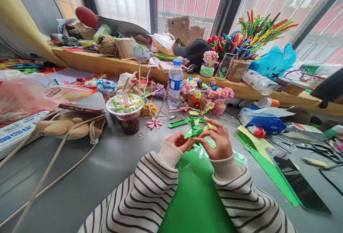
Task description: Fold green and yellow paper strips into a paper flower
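A small folded green and yellow paper piece (196,131) is held between both hands over the grey table (107,161). My left hand (179,141) pinches its left side. My right hand (218,139) grips its right side with fingers curled over the top. Both sleeves are striped white and black. A large green paper sheet (197,190) lies under my forearms. A green paper strip (179,122) lies just beyond the hands.
A sealed drink cup (127,113) and a water bottle (175,83) stand beyond the hands. Knitted flower pots (207,95), a tissue pack (261,121), a dark tablet (296,179) on green paper and a plush bag (66,125) with a phone (80,108) surround the work spot. A cluttered wooden shelf (107,63) runs along the window.
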